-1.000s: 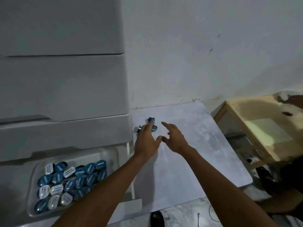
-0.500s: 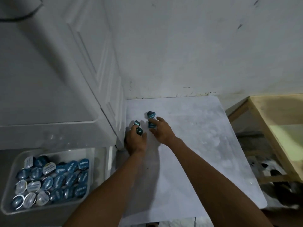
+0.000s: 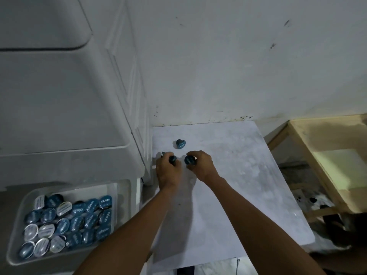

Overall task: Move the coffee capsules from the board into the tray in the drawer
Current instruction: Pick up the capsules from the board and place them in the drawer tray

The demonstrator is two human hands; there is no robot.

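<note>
A pale board (image 3: 228,175) lies against the wall, beside a white drawer unit. One blue capsule (image 3: 180,144) lies loose near the board's far left corner. My left hand (image 3: 167,171) is closed around two capsules (image 3: 172,159), one showing a silver rim at the fingertips. Just to its right, my right hand (image 3: 200,165) is closed on a blue capsule (image 3: 190,160). The clear tray (image 3: 17,231) in the open drawer at lower left holds several blue and silver capsules (image 3: 79,221).
The white drawer unit (image 3: 65,116) rises at the left, its side touching the board. A wooden table (image 3: 329,161) stands at the right, with dark clutter on the floor below it. The wall runs behind the board.
The view has swung left and down. Both hands have closed on capsules and pulled back slightly, leaving one capsule on the board.
</note>
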